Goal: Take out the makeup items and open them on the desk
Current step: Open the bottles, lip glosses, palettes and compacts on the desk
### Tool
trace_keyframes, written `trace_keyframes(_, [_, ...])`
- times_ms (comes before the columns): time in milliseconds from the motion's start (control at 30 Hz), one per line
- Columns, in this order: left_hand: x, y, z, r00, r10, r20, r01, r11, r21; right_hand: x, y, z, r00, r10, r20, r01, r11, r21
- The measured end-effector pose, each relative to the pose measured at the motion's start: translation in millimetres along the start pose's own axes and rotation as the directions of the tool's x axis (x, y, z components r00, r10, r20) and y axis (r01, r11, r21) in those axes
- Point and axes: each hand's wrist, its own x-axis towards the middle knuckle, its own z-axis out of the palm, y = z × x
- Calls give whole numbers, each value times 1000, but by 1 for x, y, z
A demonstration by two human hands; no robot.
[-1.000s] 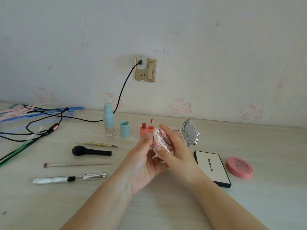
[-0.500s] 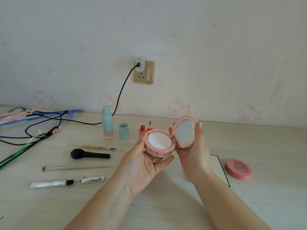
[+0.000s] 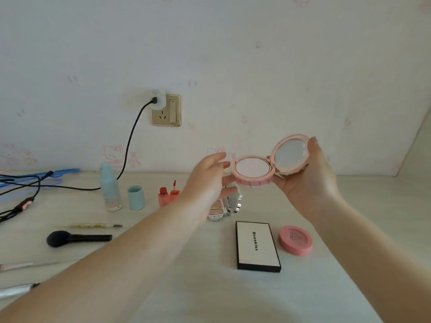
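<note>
A round pink compact [image 3: 254, 171] is open above the desk, its mirror lid tilted up to the right. My right hand [image 3: 307, 178] grips it from behind the lid and under the base. My left hand [image 3: 207, 180] hovers just left of the base with its fingers spread, apart from the compact or barely at its edge. On the desk below lie a white palette with a black rim [image 3: 256, 245] and a shut pink round case [image 3: 295, 240]. A silver shiny compact [image 3: 229, 203] stands partly hidden behind my left hand.
Left of my arms stand a pale blue bottle [image 3: 109, 187], its cap [image 3: 136, 198] and an opened red lip gloss [image 3: 168, 194]. A black brush [image 3: 77, 238], a thin pencil [image 3: 98, 226] and a silver tube [image 3: 16, 290] lie nearer. Cables and hangers [image 3: 28, 183] crowd the far left.
The compact went from shut in both hands to fully open. It has moved right and up in my right hand, and my left hand has come off its base.
</note>
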Motion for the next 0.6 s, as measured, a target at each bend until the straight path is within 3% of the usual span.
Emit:
trace_keyframes(133, [20, 6, 38, 990, -53, 133, 25, 978, 209, 27, -28, -27, 998, -46, -52, 45, 999, -24])
trace_keyframes(300, [39, -13, 65, 961, -204, 185, 158, 959, 237, 52, -18, -64, 993, 6, -114, -9, 1000, -22])
trace_keyframes(467, [56, -43, 78, 962, -229, 149, 172, 931, 321, 68, 6, -90, 990, 81, -116, -77, 996, 43])
trace_keyframes(600, [63, -61, 85, 961, -258, 98, 207, 910, 360, 77, 16, -98, 987, 97, -128, -98, 995, -6])
